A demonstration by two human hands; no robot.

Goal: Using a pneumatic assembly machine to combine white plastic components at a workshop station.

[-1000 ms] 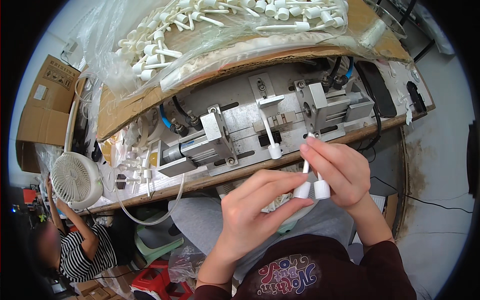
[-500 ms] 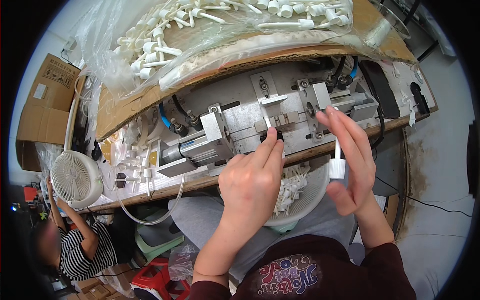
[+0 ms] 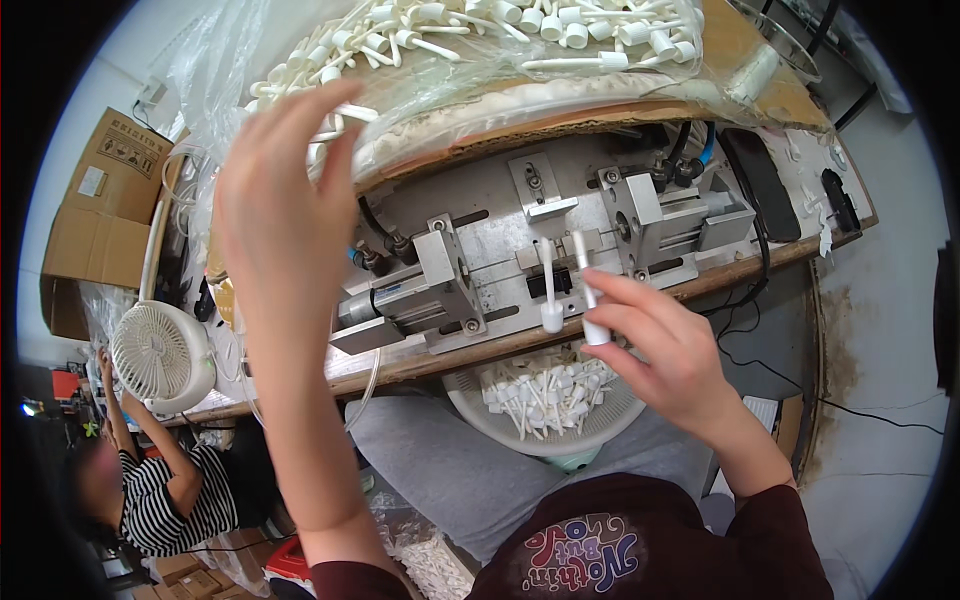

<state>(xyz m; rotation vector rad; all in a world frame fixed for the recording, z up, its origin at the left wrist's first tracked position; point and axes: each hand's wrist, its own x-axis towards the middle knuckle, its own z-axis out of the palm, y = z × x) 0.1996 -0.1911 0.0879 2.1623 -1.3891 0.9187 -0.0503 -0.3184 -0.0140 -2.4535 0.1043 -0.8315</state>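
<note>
My right hand (image 3: 665,350) pinches a white capped applicator (image 3: 597,332), its thin stick pointing away from me. Just left of it, another white capped applicator (image 3: 548,285) lies at the small metal holder in the middle of the clamping fixture (image 3: 500,275), cap toward me. My left hand (image 3: 285,190) is raised at the upper left, blurred, with thumb and fingers apart. Nothing shows in it. It is nearest to a heap of white capped applicators (image 3: 420,25) on plastic film and cardboard, and partly hides that heap.
Metal cylinders (image 3: 425,285) flank the holder. Below the bench edge, a white basket (image 3: 470,400) full of similar white pieces stands by my lap. A dark phone (image 3: 760,180) lies at the right. A white fan (image 3: 160,355) and another person (image 3: 170,490) are at the left.
My left hand has left the holder and swung up and left toward the heap. My right hand has moved left to the holder with its applicator, now pinched in the fingertips.
</note>
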